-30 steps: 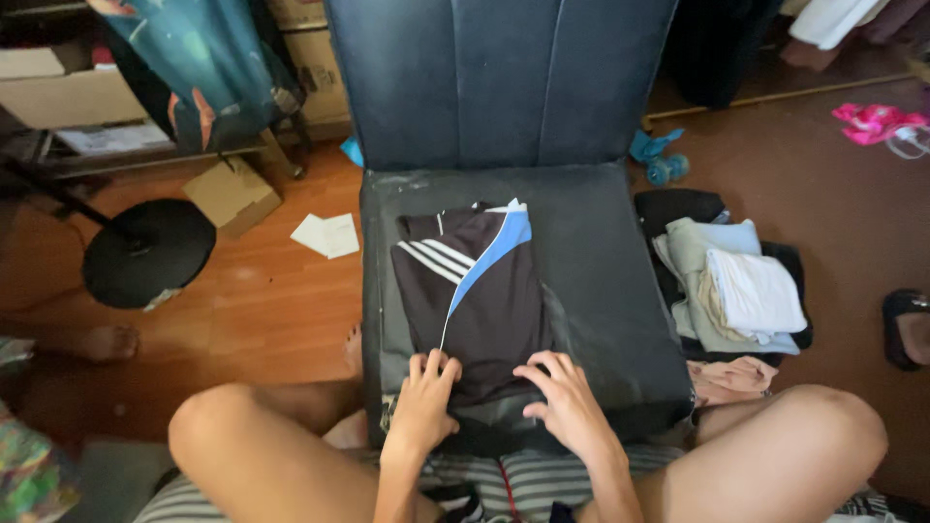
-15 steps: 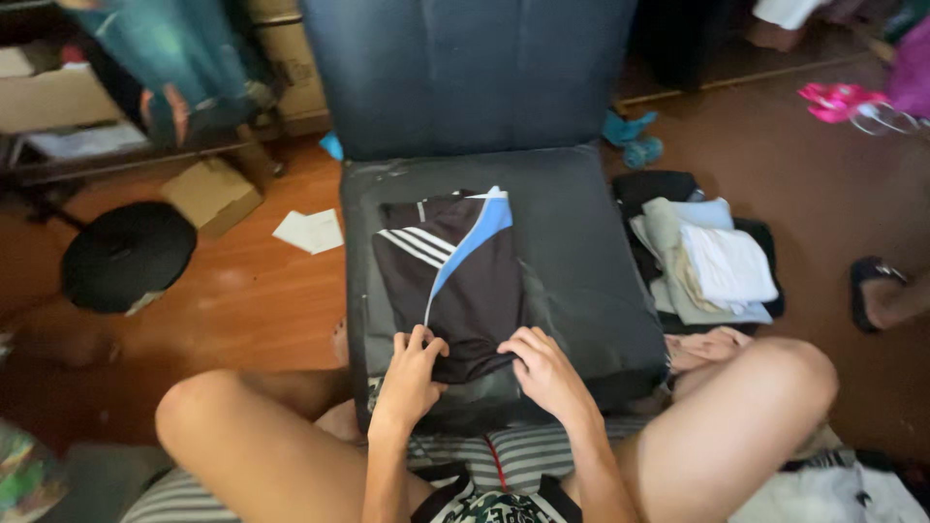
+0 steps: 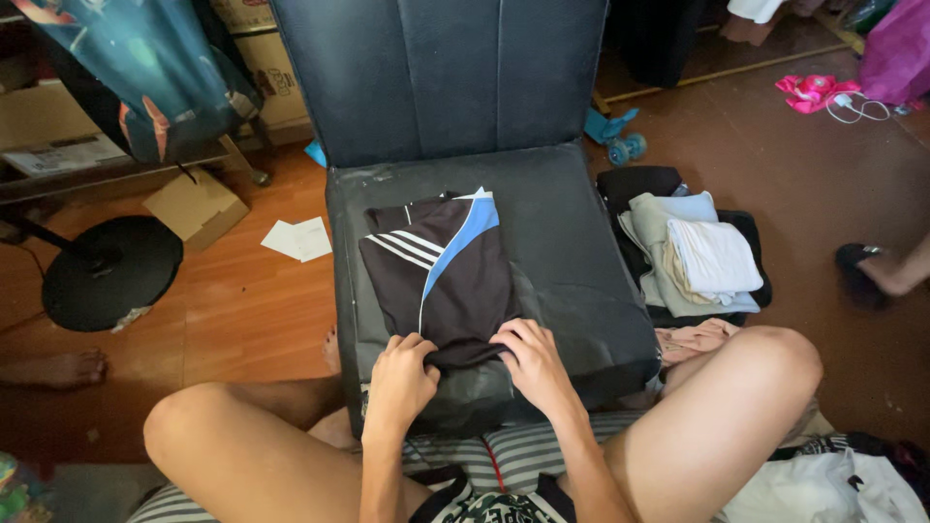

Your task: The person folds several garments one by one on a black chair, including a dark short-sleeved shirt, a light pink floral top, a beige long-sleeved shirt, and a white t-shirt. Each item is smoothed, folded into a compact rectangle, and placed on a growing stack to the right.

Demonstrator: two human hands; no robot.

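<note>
On the wooden floor (image 3: 242, 310), a dark padded floor chair (image 3: 572, 252) lies with its backrest raised and its seat flat, and the seat serves as the working surface, set between the person's bent knees and within easy reach of both hands. To the right of the seat, on the brown floor, a stack of folded clothes (image 3: 693, 257) sits squared up, pale pieces on top of dark ones, close enough to receive or supply garments without the person rising. To the left stand a round black base (image 3: 107, 271), a small cardboard box (image 3: 194, 205) and a loose sheet of white paper (image 3: 300, 238), all well apart from the work.

On the left half of the seat lies a dark jersey (image 3: 441, 276) with white stripes and a light blue band, folded into a narrow upright rectangle. Its near hem is lifted off the cushion while the far end lies flat, so the cloth is held by its edge only.

The left hand (image 3: 399, 380) grips the near-left corner, fingers (image 3: 415, 345) curled and clamped on the hem. The right hand (image 3: 533, 363) grips the near-right corner likewise, fingers closed over the cloth. The two grips at matching corners keep the hem level and taut.

Another person's foot (image 3: 58, 370) rests at far left; a sandalled foot (image 3: 872, 271) shows at far right.
</note>
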